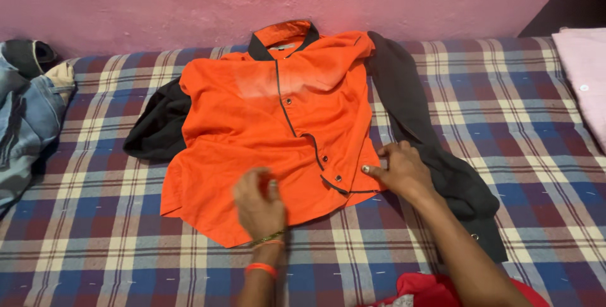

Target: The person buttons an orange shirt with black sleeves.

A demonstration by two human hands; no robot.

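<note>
Hands pressed flat, fingers loosely spread, gripping nothing: left hand (259, 203) and right hand (401, 169) lay at mid-frame on the soft, light orange cloth jacket with black sleeves (271, 124); its hem looked the easiest hold.

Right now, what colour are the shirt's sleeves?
Black, on an orange shirt; the right sleeve shows best in the head view.

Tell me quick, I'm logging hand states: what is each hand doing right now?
Left hand: blurred, resting on the orange shirt; whether it grips cannot be told.
Right hand: fingers on the shirt's lower edge beside the black sleeve; grip unclear.
</note>
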